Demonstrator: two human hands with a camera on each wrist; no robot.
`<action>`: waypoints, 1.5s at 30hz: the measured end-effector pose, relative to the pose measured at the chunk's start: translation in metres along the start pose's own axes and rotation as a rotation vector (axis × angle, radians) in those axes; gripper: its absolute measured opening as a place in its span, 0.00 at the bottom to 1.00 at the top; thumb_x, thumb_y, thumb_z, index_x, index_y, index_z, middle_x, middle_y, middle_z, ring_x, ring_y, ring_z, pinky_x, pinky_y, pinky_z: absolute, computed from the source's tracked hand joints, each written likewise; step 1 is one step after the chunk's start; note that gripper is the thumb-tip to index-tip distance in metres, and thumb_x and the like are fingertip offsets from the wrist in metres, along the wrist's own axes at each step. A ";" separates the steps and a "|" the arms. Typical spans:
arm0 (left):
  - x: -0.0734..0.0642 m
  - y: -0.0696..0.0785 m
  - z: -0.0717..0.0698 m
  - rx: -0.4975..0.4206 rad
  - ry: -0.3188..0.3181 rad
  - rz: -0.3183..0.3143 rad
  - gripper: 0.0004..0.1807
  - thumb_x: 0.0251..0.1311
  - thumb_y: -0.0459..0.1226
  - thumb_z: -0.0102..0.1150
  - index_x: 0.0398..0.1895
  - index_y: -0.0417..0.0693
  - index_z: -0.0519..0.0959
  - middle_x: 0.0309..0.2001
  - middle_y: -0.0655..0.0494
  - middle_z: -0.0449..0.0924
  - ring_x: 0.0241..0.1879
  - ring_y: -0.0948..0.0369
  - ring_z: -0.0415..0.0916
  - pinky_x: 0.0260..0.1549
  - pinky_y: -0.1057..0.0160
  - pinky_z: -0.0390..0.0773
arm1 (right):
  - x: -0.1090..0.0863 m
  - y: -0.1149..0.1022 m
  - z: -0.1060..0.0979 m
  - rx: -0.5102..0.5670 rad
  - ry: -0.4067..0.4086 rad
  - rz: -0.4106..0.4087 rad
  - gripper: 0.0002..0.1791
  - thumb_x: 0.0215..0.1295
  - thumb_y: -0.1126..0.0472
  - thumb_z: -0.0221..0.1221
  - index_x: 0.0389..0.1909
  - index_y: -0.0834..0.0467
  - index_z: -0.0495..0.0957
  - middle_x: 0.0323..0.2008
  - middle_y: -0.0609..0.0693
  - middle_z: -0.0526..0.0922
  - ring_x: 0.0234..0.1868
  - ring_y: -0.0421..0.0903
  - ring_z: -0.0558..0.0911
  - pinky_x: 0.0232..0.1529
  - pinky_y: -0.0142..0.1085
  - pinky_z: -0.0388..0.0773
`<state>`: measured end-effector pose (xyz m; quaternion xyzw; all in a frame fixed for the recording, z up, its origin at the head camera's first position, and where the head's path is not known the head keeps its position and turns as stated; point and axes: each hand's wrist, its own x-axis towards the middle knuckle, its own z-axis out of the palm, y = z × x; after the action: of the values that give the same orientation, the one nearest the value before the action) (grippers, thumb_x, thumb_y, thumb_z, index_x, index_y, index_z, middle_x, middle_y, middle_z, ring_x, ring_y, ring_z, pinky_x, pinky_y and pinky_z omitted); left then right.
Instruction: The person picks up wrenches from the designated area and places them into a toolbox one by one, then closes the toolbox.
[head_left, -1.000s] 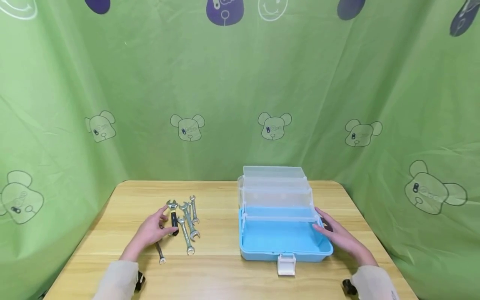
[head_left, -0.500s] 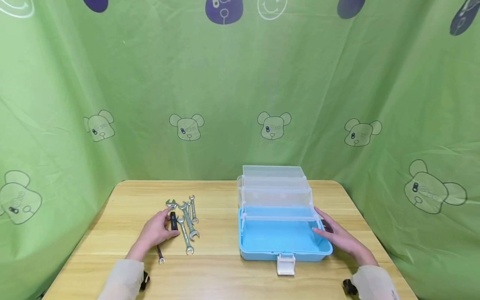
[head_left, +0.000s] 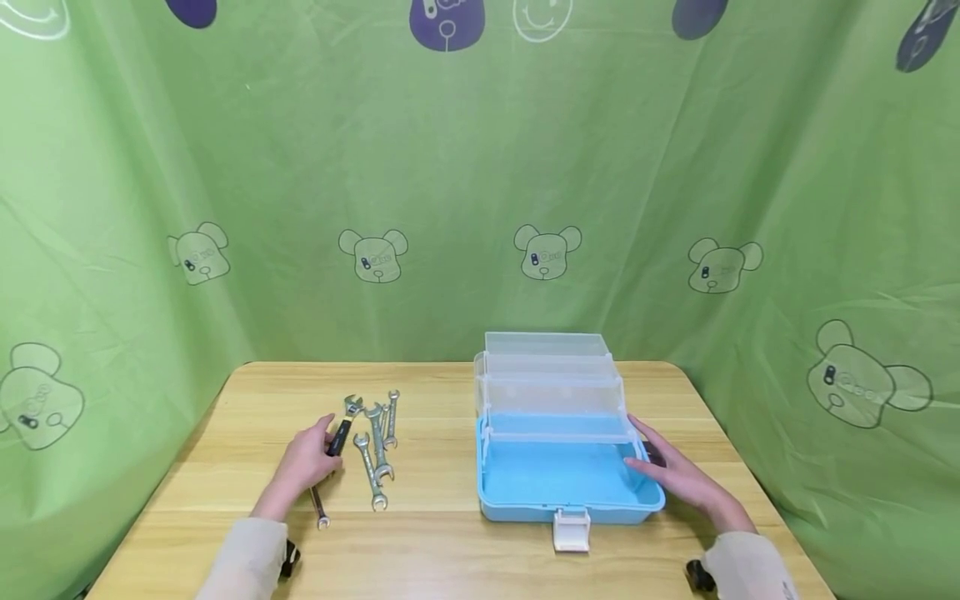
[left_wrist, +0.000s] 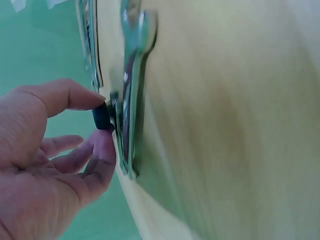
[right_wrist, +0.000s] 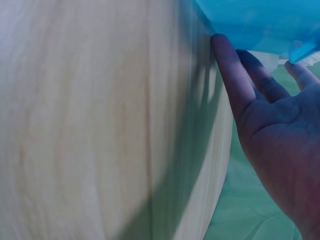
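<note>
My left hand pinches the black handle of an adjustable wrench between thumb and fingertips. Its silver jaw end points away to the right, close to the other wrenches. In the left wrist view the dark handle end shows between thumb and finger. Several silver open-end wrenches lie just right of this hand, and a small slim wrench is partly hidden beneath it. At the right, my right hand rests with straight fingers against the side of a blue toolbox, thumb over its rim.
The toolbox stands unlatched, its translucent tiered trays raised at the back and a white latch hanging in front. A wooden table lies under everything. Green printed curtain surrounds its back and sides.
The adjustable wrench has swung from nearly straight to slanting right, and the wrenches beside it have shifted slightly. My left fingers have closed on its handle. The right hand stays at the toolbox.
</note>
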<state>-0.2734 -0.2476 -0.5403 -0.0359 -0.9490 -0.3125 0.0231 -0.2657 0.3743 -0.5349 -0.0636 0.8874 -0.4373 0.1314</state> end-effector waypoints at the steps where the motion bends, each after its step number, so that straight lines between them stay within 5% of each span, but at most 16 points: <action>1: 0.000 -0.001 -0.002 -0.010 -0.003 -0.004 0.47 0.47 0.26 0.72 0.73 0.25 0.61 0.49 0.32 0.84 0.45 0.44 0.84 0.50 0.43 0.84 | 0.000 0.000 0.000 -0.001 -0.001 0.004 0.47 0.77 0.45 0.56 0.85 0.42 0.37 0.82 0.68 0.35 0.79 0.78 0.37 0.66 0.82 0.40; 10: -0.001 -0.009 -0.017 -0.112 -0.058 -0.005 0.37 0.49 0.20 0.63 0.67 0.21 0.67 0.50 0.28 0.82 0.49 0.38 0.84 0.50 0.45 0.86 | 0.000 0.000 0.000 -0.011 0.001 0.006 0.47 0.77 0.45 0.56 0.85 0.41 0.36 0.82 0.68 0.35 0.78 0.78 0.37 0.66 0.82 0.40; 26: -0.006 -0.020 -0.031 -0.602 -0.141 -0.138 0.29 0.68 0.28 0.60 0.70 0.27 0.67 0.57 0.29 0.78 0.50 0.48 0.83 0.55 0.55 0.85 | 0.001 0.002 0.001 -0.002 -0.005 0.015 0.48 0.77 0.44 0.56 0.85 0.45 0.36 0.82 0.68 0.35 0.79 0.78 0.36 0.66 0.83 0.39; 31: -0.003 -0.019 -0.030 -0.683 -0.103 -0.205 0.27 0.71 0.31 0.59 0.70 0.28 0.68 0.52 0.35 0.81 0.47 0.54 0.85 0.54 0.59 0.85 | 0.000 0.000 0.000 0.004 -0.011 0.022 0.48 0.77 0.44 0.56 0.85 0.41 0.35 0.83 0.68 0.34 0.79 0.78 0.36 0.66 0.83 0.40; 39: -0.002 -0.021 -0.027 -0.845 0.018 -0.305 0.25 0.75 0.29 0.53 0.71 0.26 0.66 0.63 0.30 0.76 0.47 0.65 0.84 0.57 0.65 0.82 | 0.000 -0.002 -0.001 -0.002 -0.004 0.020 0.47 0.77 0.45 0.55 0.85 0.41 0.35 0.82 0.68 0.34 0.78 0.78 0.36 0.66 0.82 0.38; 45: -0.005 -0.025 -0.030 -0.893 0.047 -0.331 0.25 0.76 0.30 0.51 0.72 0.28 0.64 0.61 0.37 0.78 0.48 0.68 0.84 0.60 0.67 0.80 | -0.002 -0.001 0.001 0.005 -0.007 0.007 0.47 0.77 0.45 0.55 0.85 0.43 0.35 0.82 0.69 0.34 0.78 0.79 0.36 0.66 0.82 0.39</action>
<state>-0.2696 -0.2857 -0.5308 0.1166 -0.7142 -0.6898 -0.0235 -0.2636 0.3732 -0.5344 -0.0616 0.8860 -0.4389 0.1361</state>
